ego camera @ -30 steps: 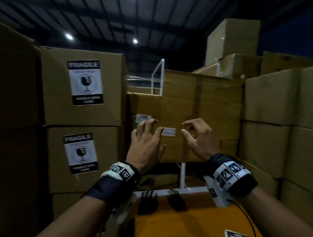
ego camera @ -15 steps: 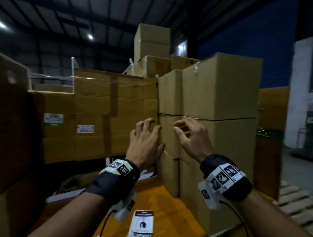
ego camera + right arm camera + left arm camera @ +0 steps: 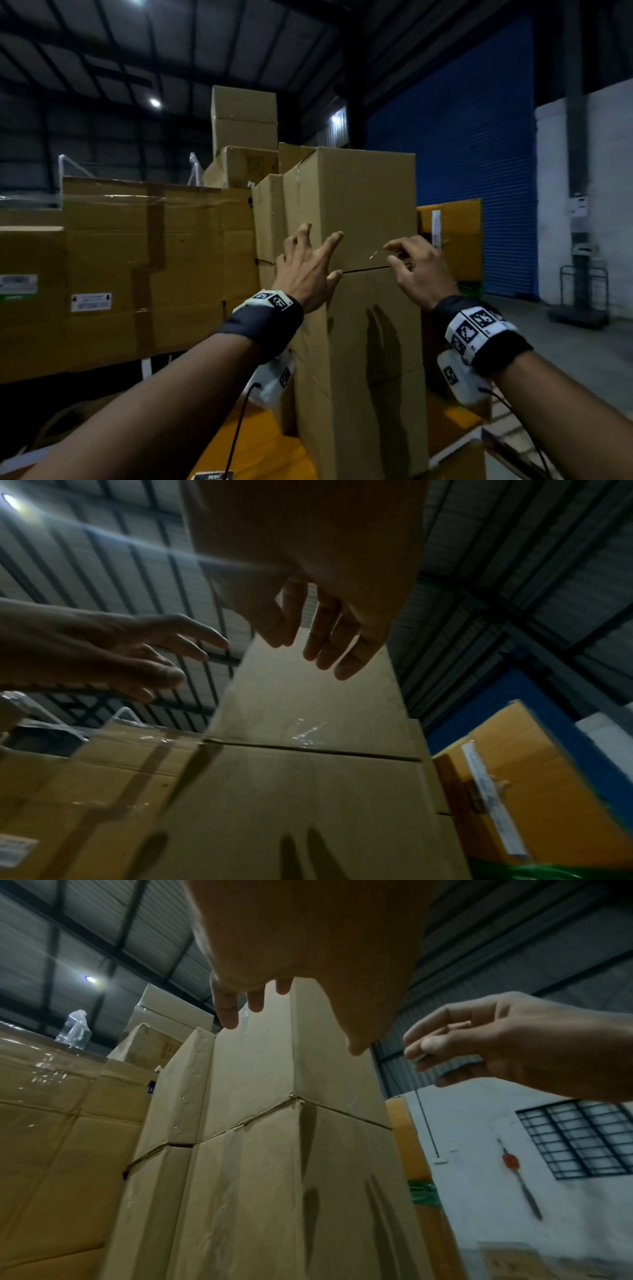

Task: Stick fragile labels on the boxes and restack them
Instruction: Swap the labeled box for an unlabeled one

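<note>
1. The top box (image 3: 349,209) stands upright on the stack, directly ahead of both hands.
2. Left hand (image 3: 305,270), grip wide and empty, is nearer its left edge.
3. Right hand (image 3: 419,265), loosely curled and empty, hovers at its bottom seam.

top box (image 3: 349,205) on lower box (image 3: 370,359) | taped cartons (image 3: 137,267) left | shutter (image 3: 479,154) behind right

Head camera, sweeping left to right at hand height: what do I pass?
Taped brown boxes with white labels → left hand → plain top box of the near stack → right hand → orange box → blue shutter door → white wall.
</note>
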Demonstrator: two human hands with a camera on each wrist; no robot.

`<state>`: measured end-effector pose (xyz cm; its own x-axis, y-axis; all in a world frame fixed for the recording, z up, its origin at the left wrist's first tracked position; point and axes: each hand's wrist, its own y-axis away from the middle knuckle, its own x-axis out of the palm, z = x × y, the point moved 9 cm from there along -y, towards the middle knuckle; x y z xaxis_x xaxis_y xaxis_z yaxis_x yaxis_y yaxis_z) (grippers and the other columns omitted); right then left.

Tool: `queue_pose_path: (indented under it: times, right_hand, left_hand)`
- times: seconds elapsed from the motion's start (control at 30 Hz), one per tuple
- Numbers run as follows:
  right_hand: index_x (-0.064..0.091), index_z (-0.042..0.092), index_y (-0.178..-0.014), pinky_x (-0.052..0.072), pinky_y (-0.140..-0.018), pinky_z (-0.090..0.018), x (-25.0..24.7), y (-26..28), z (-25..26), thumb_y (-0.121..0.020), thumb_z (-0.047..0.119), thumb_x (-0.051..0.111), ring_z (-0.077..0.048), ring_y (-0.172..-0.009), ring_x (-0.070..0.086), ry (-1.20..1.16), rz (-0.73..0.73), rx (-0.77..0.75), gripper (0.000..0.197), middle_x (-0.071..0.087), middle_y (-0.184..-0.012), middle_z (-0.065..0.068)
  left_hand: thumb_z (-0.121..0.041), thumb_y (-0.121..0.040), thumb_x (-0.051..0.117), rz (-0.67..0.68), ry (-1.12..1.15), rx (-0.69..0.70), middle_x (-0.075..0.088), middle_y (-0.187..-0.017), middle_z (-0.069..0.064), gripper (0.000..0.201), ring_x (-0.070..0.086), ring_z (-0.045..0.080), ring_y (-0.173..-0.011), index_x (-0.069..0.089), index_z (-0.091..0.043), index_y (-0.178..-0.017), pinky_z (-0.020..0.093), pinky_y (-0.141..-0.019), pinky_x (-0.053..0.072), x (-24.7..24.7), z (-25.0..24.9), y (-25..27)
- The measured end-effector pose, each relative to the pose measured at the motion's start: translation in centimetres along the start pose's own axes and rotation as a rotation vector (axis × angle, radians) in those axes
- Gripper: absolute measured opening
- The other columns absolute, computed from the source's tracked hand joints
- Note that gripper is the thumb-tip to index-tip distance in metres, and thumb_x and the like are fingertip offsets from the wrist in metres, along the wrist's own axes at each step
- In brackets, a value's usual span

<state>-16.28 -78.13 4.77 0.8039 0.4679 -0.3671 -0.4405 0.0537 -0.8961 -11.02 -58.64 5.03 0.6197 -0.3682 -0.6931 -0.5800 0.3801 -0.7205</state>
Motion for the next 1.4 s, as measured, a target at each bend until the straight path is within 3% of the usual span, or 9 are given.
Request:
queue_pose_path:
  times: [0.2,0.43,0.57,0.77,0.87,1.0,1.17,1.3,1.4]
  right_hand:
    - [0.039,0.035,-0.146,0.039,-0.107,-0.045,1.6,-3.4,-6.5,-0.087,0.034,0.072,-0.032,-0.132,0.037,0.139,0.163,0.094,0.067,0.029,-0.15,-0.003]
    - [0.03,0.038,-0.149,0.027,-0.114,-0.057,5.2,-7.2,-11.4,-0.081,0.043,0.078,-0.038,-0.146,0.017,0.122,0.264,0.188,0.083,-0.001,-0.161,0.006]
    - [0.038,0.035,-0.146,0.029,-0.115,-0.056,5.9,-7.9,-12.4,-0.077,0.036,0.083,-0.033,-0.147,0.015,0.021,0.203,0.186,0.082,0.0,-0.16,0.007]
    - [0.046,0.034,-0.142,0.034,-0.112,-0.055,4.8,-7.6,-12.0,-0.071,0.029,0.088,-0.035,-0.14,0.029,0.032,0.05,0.093,0.082,0.019,-0.155,-0.001]
    - [0.049,0.027,-0.142,0.034,-0.112,-0.052,3.9,-7.2,-10.2,-0.071,0.03,0.088,-0.034,-0.139,0.03,0.014,-0.024,0.025,0.081,0.025,-0.151,-0.008]
    - [0.05,0.025,-0.142,0.034,-0.112,-0.049,2.4,-6.3,-5.6,-0.068,0.028,0.089,-0.032,-0.136,0.032,0.004,-0.112,-0.12,0.084,0.032,-0.146,-0.014]
    - [0.049,0.026,-0.141,0.041,-0.102,-0.06,2.3,-4.8,2.9,-0.067,0.029,0.089,-0.04,-0.127,0.04,-0.017,-0.184,-0.288,0.085,0.035,-0.14,-0.02]
    - [0.039,0.037,-0.142,0.045,-0.097,-0.062,5.2,-3.3,9.6,-0.07,0.026,0.086,-0.041,-0.128,0.035,-0.098,-0.133,-0.351,0.087,0.022,-0.141,-0.005]
    - [0.038,0.035,-0.143,0.047,-0.095,-0.06,7.7,-1.8,14.6,-0.068,0.023,0.089,-0.04,-0.124,0.037,-0.13,-0.155,-0.437,0.091,0.022,-0.139,-0.005]
  left_hand:
    - [-0.038,-0.093,0.064,-0.076,0.105,-0.067,-0.003,-0.157,0.012,0.073,0.029,0.045,-0.137,0.018,-0.043,-0.149,0.051,-0.1,0.047,1.0,0.2,-3.8]
    - [-0.035,-0.09,0.07,-0.044,0.171,-0.081,0.005,-0.156,0.014,0.076,0.033,0.048,-0.133,0.018,-0.046,-0.145,0.055,-0.1,0.048,4.0,1.7,-5.3]
    - [-0.024,-0.089,0.071,-0.042,0.19,-0.046,0.006,-0.156,0.013,0.077,0.035,0.049,-0.132,0.021,-0.041,-0.144,0.054,-0.1,0.045,5.0,1.4,-5.8]
    - [-0.01,-0.084,0.074,-0.139,0.274,0.009,0.009,-0.151,0.009,0.074,0.04,0.045,-0.127,0.027,-0.037,-0.134,0.053,-0.098,0.05,4.5,1.1,-5.5]
    - [-0.01,-0.082,0.076,-0.199,0.286,0.01,0.011,-0.152,0.01,0.073,0.041,0.044,-0.126,0.028,-0.036,-0.131,0.05,-0.096,0.052,3.4,1.7,-4.3]
    - [-0.017,-0.079,0.081,-0.269,0.329,0.031,0.009,-0.15,0.002,0.075,0.039,0.039,-0.13,0.033,-0.035,-0.134,0.049,-0.096,0.053,0.6,3.7,-1.3]
    - [-0.035,-0.086,0.072,-0.382,0.274,-0.012,0.018,-0.143,0.012,0.059,0.038,0.037,-0.127,0.033,-0.037,-0.13,0.038,-0.094,0.046,-5.5,7.7,4.4]
    - [-0.035,-0.087,0.07,-0.392,0.161,-0.117,0.024,-0.141,0.019,0.057,0.04,0.041,-0.126,0.031,-0.036,-0.129,0.039,-0.094,0.043,-9.9,12.3,9.4]
    - [-0.024,-0.083,0.078,-0.392,0.081,-0.204,0.018,-0.147,0.018,0.065,0.04,0.043,-0.13,0.033,-0.033,-0.129,0.041,-0.103,0.041,-12.6,16.5,13.3]
